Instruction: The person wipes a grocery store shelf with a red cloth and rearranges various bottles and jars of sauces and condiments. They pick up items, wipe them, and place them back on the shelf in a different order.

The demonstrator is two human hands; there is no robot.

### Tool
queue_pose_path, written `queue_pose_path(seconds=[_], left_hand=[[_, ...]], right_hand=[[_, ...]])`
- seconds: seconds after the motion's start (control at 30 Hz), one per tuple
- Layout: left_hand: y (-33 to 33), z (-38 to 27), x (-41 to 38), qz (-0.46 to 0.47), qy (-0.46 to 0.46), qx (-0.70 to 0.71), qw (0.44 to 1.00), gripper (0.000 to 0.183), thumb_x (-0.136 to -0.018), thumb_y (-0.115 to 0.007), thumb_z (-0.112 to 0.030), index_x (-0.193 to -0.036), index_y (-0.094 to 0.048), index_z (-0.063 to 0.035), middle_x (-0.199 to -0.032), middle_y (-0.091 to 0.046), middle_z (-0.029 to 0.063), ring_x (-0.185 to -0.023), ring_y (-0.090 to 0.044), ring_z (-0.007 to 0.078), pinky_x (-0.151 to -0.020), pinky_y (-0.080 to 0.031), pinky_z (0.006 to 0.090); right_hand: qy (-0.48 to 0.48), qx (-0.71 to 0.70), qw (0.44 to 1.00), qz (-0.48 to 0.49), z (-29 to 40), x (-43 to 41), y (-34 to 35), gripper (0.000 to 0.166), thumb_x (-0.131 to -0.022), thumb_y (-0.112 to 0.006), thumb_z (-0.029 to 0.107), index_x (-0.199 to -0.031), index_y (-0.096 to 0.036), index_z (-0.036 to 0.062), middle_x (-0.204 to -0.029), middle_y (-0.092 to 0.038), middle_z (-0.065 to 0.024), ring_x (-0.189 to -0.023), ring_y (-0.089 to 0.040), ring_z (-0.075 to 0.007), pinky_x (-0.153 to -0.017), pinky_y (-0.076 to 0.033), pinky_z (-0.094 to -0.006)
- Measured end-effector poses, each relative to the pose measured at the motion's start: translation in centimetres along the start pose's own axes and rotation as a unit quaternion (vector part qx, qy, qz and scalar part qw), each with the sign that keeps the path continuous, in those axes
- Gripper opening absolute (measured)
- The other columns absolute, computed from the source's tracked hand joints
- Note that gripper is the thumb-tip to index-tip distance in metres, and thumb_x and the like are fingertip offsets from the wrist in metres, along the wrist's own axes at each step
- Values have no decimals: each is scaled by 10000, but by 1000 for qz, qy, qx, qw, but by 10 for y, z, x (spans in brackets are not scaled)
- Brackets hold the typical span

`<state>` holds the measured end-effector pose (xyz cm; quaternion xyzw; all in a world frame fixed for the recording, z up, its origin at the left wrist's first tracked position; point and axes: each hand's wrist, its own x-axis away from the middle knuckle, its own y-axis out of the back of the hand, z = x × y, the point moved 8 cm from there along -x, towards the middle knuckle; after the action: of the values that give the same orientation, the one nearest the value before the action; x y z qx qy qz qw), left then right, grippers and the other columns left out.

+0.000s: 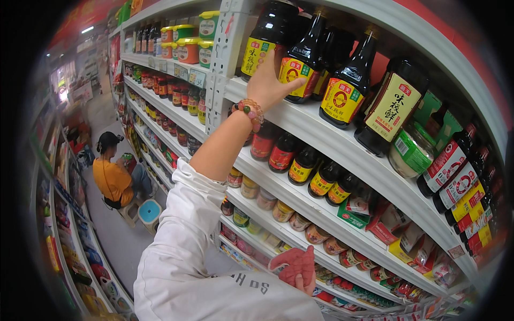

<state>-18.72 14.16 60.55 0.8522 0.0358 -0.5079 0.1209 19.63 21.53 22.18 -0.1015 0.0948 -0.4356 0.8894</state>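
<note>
My left hand point(270, 82), with a bead bracelet point(251, 114) at the wrist, reaches up to the top shelf, thumb and fingers apart. It lies in front of a large dark soy sauce bottle point(257, 54) and the left edge of a slimmer bottle with a yellow and red label point(299, 72). Whether it touches either cannot be told. Another slim soy sauce bottle point(345, 86) stands to the right. Lower down, my right hand point(308, 284) grips a red quilted cloth point(293, 265), which covers most of its fingers.
A white metal shelf edge point(301, 116) runs below the bottles. A glass jar with a green label point(411, 150) stands farther right. Lower shelves carry sesame oil bottles point(301, 166) and jars point(283, 210). In the aisle, a person in orange point(110, 180) sits beside a blue-topped stool point(149, 209).
</note>
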Motion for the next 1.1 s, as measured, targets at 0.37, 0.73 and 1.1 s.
queue_pose_path(seconds=[0.37,0.73,1.1], left_hand=[[-31,-15,-1,87,52,-18,995,1127,-589,-719,-372,-1408,-16,-44,-1102,-466,255,-978,-530,387,-854,-444,409],[-21,-16,-8,54,20,25,998,1080,-585,-707,-411,-1396,-121,-4,-1098,-521,241,-1010,-538,351,-866,-437,392],[9,-14,-11,132,92,241,957,1028,-625,-749,-314,-1383,-150,36,-1089,-538,164,-973,-552,180,-809,-463,268]], right_hand=[[52,28,998,6,-4,2,11,453,-824,-553,75,-1245,-414,-17,-1089,-562,-93,-953,-535,-157,-843,-415,-274],[3,-5,1000,-11,-1,10,15,484,-823,-556,70,-1268,-393,-24,-1160,-529,-105,-1022,-513,-161,-883,-399,-283],[-20,-12,999,27,2,5,3,492,-819,-557,67,-1273,-390,-21,-1171,-525,-106,-1034,-510,-162,-891,-397,-288]])
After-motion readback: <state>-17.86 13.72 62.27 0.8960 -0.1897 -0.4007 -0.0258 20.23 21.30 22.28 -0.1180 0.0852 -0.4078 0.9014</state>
